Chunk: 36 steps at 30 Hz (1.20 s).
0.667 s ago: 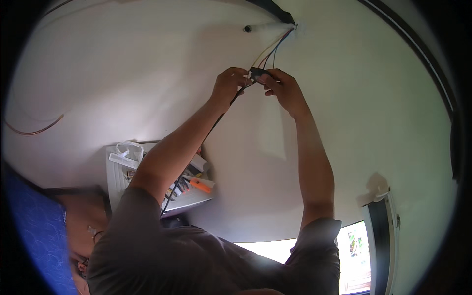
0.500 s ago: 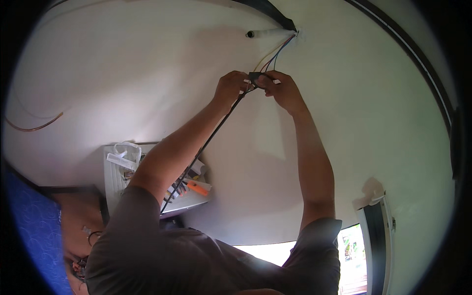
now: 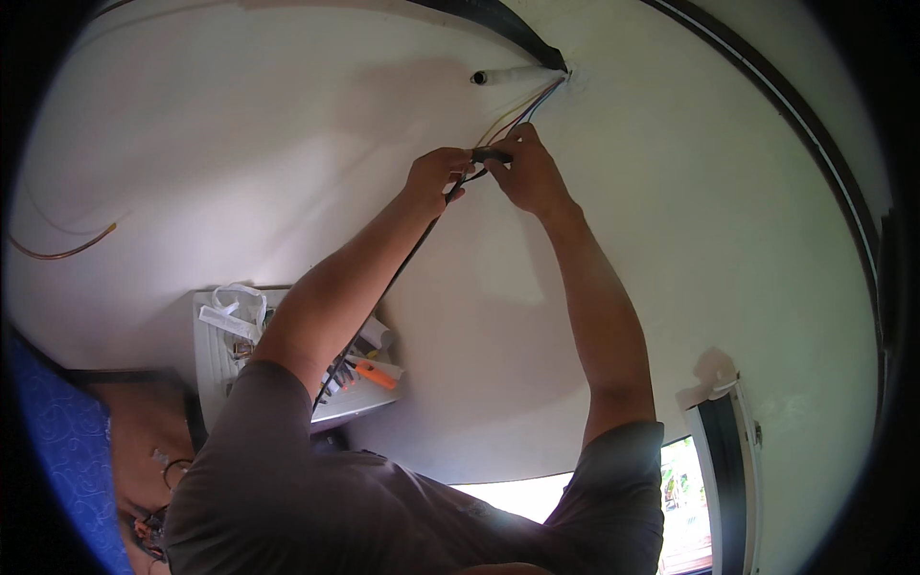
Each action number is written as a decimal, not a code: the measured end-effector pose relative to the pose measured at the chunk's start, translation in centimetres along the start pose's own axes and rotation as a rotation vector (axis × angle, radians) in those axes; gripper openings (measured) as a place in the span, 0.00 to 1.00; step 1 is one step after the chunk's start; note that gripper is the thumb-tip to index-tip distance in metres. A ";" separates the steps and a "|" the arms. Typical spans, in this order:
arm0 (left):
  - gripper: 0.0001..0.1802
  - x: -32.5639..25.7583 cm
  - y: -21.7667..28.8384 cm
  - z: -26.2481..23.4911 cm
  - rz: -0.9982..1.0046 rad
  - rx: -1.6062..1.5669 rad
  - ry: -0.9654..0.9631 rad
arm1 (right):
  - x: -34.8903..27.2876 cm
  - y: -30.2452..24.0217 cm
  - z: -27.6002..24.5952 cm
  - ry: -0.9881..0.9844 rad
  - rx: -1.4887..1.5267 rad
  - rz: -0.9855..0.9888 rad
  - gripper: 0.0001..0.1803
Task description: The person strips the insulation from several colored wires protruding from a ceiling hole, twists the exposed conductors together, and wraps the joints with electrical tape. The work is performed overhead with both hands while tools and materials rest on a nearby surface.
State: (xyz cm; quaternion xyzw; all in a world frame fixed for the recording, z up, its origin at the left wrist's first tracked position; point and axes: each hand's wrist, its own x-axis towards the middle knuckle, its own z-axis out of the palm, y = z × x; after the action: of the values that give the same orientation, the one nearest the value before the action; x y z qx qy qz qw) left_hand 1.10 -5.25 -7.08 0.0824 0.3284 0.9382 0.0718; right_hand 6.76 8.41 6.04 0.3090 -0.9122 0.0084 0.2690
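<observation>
My left hand (image 3: 439, 179) is closed around the upper end of a black cable (image 3: 419, 251), which runs down past my left forearm. In my right hand (image 3: 530, 172) is a small roll of black tape (image 3: 491, 154), held by thumb and fingers against the cable end. Both hands are raised in front of the pale wall and almost touch. Thin coloured wires (image 3: 506, 115), yellowish, red and blue, come out of a wall hole and lead down to my fingers. The exact joint between wires and cable is hidden by my hands.
A white pipe stub (image 3: 513, 75) and a black wrapped tube (image 3: 508, 27) meet at the hole. Lower left, a white surface (image 3: 213, 369) holds tools, including an orange-handled one (image 3: 375, 374). A bent copper pipe (image 3: 67, 255) juts at left; an open window (image 3: 685, 508) is lower right.
My right hand has turned, its fingers now pointing upward over the tape roll. The view has shifted slightly. My left hand keeps its hold on the cable.
</observation>
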 end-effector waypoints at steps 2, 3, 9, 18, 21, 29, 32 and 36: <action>0.11 -0.2 0.0 0.3 -0.002 -0.039 0.013 | 0.3 -0.3 0.6 0.034 -0.140 -0.033 0.15; 0.11 -0.3 0.1 0.4 -0.012 -0.050 0.034 | 0.4 -0.5 0.9 0.061 -0.233 -0.052 0.16; 0.06 -0.4 0.6 1.1 -0.084 -0.097 -0.017 | 1.3 1.3 2.6 0.104 -0.269 -0.014 0.16; 0.06 -0.5 0.9 1.7 -0.174 -0.037 -0.129 | 0.7 2.3 5.3 0.273 0.678 0.294 0.22; 0.07 -0.3 0.6 1.9 -0.022 0.103 -0.079 | 0.7 3.1 4.2 0.106 0.871 0.332 0.21; 0.14 -0.4 -1.0 1.8 0.221 0.008 -0.021 | 4.2 2.3 0.8 0.113 0.325 0.421 0.24; 0.12 -0.4 -1.6 2.0 0.385 0.064 -0.004 | 5.1 0.1 -1.2 -0.264 0.512 0.509 0.40; 0.10 -0.3 -1.7 1.5 0.461 0.201 0.008 | 4.2 -2.5 -2.4 -0.223 0.462 0.524 0.38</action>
State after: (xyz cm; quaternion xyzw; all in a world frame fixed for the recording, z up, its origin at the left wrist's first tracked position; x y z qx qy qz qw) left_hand 1.80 -3.10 -7.01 0.1581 0.3930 0.8927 -0.1539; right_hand 6.53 4.50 9.81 0.1165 -0.9581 0.2490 0.0798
